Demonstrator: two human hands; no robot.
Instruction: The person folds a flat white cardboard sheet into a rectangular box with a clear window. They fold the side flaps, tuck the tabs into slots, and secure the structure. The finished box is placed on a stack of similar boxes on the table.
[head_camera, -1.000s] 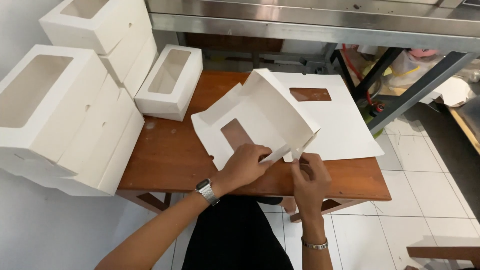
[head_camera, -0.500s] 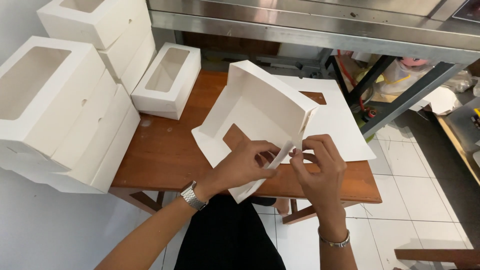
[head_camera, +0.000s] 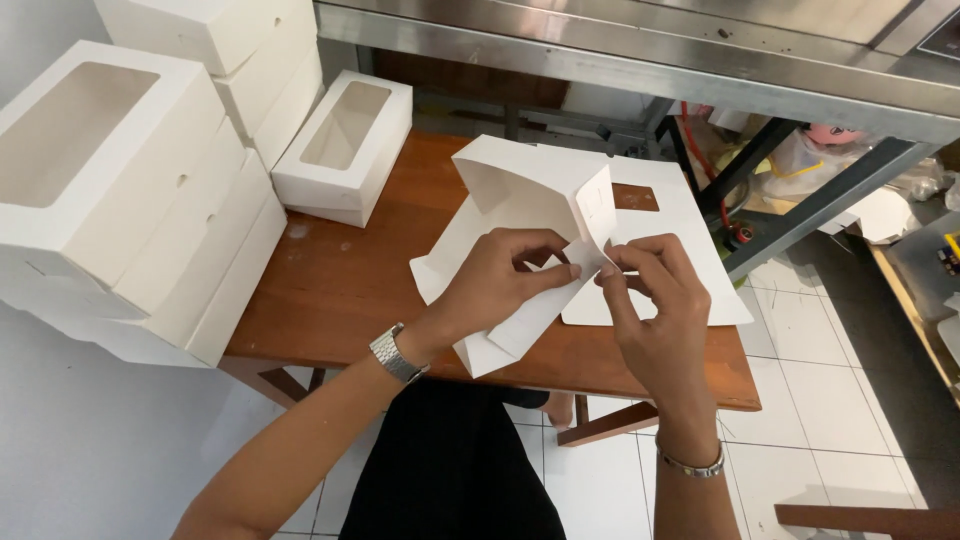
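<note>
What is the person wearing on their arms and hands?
Both arms are bare, with no sleeves and no gloves. The left hand has a silver metal watch with a link band on its wrist. The right hand has a thin silver bracelet on its wrist. No rings show.

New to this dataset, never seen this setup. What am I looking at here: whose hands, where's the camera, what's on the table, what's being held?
There is no machine: a person works with two bare hands. The single picture comes from a camera on that person's head, looking down. The left hand, with a metal wristwatch, and the right hand, with a thin bracelet, both pinch a half-folded white cardboard box at one corner flap. It stands above a brown wooden table. On the table lie flat white cardboard sheets and one finished white box with a window lid. More finished white boxes are stacked at the left.
</note>
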